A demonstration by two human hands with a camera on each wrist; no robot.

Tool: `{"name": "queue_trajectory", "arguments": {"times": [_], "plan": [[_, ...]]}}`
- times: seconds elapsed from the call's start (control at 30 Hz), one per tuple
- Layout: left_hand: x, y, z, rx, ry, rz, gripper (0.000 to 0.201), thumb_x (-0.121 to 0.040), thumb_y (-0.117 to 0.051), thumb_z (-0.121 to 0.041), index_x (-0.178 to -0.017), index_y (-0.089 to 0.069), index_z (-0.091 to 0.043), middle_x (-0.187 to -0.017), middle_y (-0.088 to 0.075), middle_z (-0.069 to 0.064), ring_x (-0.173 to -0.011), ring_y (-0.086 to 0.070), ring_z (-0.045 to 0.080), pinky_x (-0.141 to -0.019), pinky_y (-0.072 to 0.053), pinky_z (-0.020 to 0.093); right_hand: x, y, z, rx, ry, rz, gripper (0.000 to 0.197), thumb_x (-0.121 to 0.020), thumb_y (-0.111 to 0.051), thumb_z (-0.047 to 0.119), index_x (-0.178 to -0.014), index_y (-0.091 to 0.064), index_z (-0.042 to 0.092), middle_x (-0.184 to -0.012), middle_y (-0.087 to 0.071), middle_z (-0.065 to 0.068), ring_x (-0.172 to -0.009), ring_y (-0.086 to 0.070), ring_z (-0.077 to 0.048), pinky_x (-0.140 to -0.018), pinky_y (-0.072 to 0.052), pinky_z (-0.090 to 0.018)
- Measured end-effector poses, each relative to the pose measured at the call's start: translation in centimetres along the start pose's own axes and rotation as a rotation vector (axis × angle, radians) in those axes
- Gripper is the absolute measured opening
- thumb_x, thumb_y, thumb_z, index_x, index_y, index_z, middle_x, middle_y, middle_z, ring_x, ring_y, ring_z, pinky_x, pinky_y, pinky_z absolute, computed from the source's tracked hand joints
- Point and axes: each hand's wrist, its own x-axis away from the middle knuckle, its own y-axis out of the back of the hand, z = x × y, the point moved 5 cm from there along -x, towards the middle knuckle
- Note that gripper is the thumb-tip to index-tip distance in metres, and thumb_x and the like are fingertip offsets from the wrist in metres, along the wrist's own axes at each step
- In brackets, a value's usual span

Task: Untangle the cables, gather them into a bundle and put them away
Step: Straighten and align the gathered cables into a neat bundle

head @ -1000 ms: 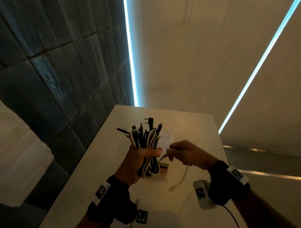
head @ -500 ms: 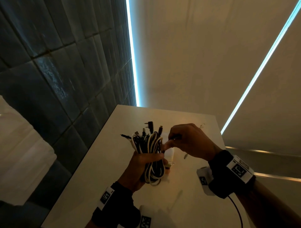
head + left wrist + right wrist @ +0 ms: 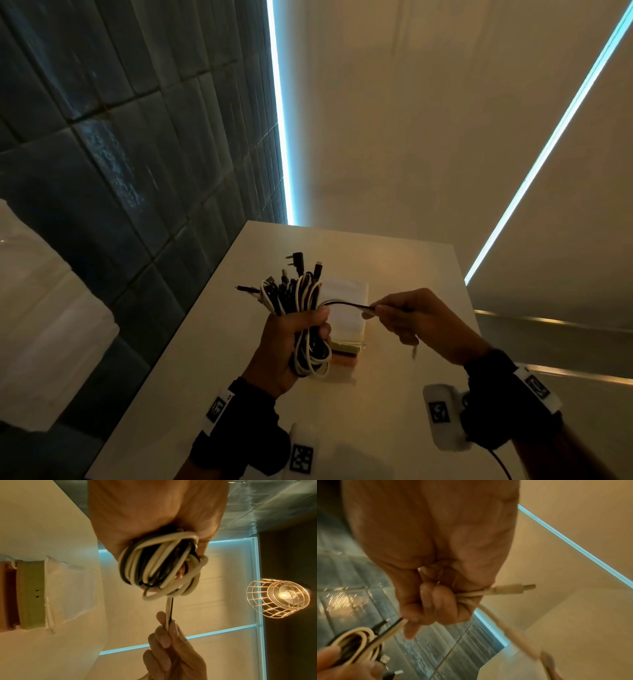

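At about nine o'clock from my hands stands the dark tiled wall [image 3: 113, 164], its far edge lit by a bright blue-white light strip [image 3: 279, 113]. The pale table [image 3: 191, 370] runs away from me toward twelve o'clock.

My left hand [image 3: 286, 346] is held up over the table, fingers [image 3: 204, 559] clenched round the cable bundle [image 3: 301, 315], a coil of black and white cables gripped about its middle. The loops hang out below my fist toward six o'clock, and several plugs [image 3: 296, 258] stick up out of the top toward twelve o'clock. The bundle is clear of the table top.

Just behind the bundle, lying on the table, is a clear plastic pouch [image 3: 346, 308] resting on a low stack of flat things with green and orange edges [image 3: 344, 354]; what they are I cannot tell.

From the bundle a pair of strands [image 3: 346, 304], one black and one white, runs out toward three o'clock to my right hand [image 3: 421, 318]. My right fingers [image 3: 426, 601] are curled shut on these strands, pinching them near the tips. In the right wrist view a white connector [image 3: 513, 588] pokes out past the other side of my fist, and a further length of white cable [image 3: 510, 628] trails down from it.

At two o'clock a second light strip [image 3: 548, 147] slants across the beige wall.
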Motion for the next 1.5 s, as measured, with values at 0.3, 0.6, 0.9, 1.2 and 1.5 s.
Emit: {"name": "queue_trajectory", "arguments": {"times": [0.3,0.6,0.9,1.2,1.5], "plan": [[0.4,-1.5,2.4,0.083,-0.021,-0.012,0.030,-0.067,-0.085,-0.023,-0.077,-0.060,-0.010,-0.063,-0.051,0.006,-0.053,-0.055,0.016,-0.049,-0.050,0.028,0.5,-2.9,0.6,-0.382,0.058,-0.543,0.019,-0.091,-0.062,0.010,-0.090,-0.060,-0.009,-0.064,-0.060,-0.009,-0.047,-0.037,-0.012,-0.044,-0.030,-0.025],[0.0,-0.7,2.4,0.126,-0.070,0.033,0.071,-0.071,-0.083,-0.043,-0.120,-0.056,0.001,-0.099,-0.060,0.020,-0.089,-0.063,0.033,-0.069,-0.055,0.038,1.3,-8.5,3.0,-0.079,0.150,-0.359,0.023,-0.094,-0.055,0.003,-0.086,-0.071,0.017,-0.078,-0.065,-0.004,-0.065,-0.062,-0.015,-0.061,-0.055,-0.029],[0.9,-0.7,0.8,-0.044,-0.221,0.113,0.033,-0.073,-0.074,-0.009,-0.105,-0.067,-0.006,-0.096,-0.062,0.028,-0.090,-0.065,0.039,-0.080,-0.054,0.052,2.2,-7.3,3.0,0.363,0.124,-0.289,0.005,-0.078,-0.075,0.024,-0.076,-0.071,0.024,-0.075,-0.063,0.010,-0.079,-0.055,-0.008,-0.069,-0.050,-0.027],[1.6,-1.1,-0.9,-0.352,-0.276,0.059,0.013,-0.067,-0.072,0.001,-0.075,-0.073,-0.009,-0.068,-0.065,0.017,-0.062,-0.065,0.031,-0.063,-0.055,0.040,1.0,-5.1,1.1,-0.397,-0.007,-0.102,0.071,-0.066,-0.081,0.046,-0.125,-0.053,0.017,-0.116,-0.069,-0.003,-0.108,-0.066,-0.021,-0.092,-0.054,-0.040],[2.2,-2.6,1.3,-0.568,-0.246,0.044,0.050,-0.079,-0.062,0.017,-0.088,-0.069,-0.031,-0.080,-0.074,-0.018,-0.077,-0.070,0.004,-0.068,-0.057,0.024,-1.5,-7.5,3.8,-0.110,0.067,-0.095,0.068,-0.066,-0.087,0.012,-0.126,-0.056,0.024,-0.111,-0.070,0.003,-0.098,-0.068,-0.008,-0.078,-0.056,-0.021]]}}
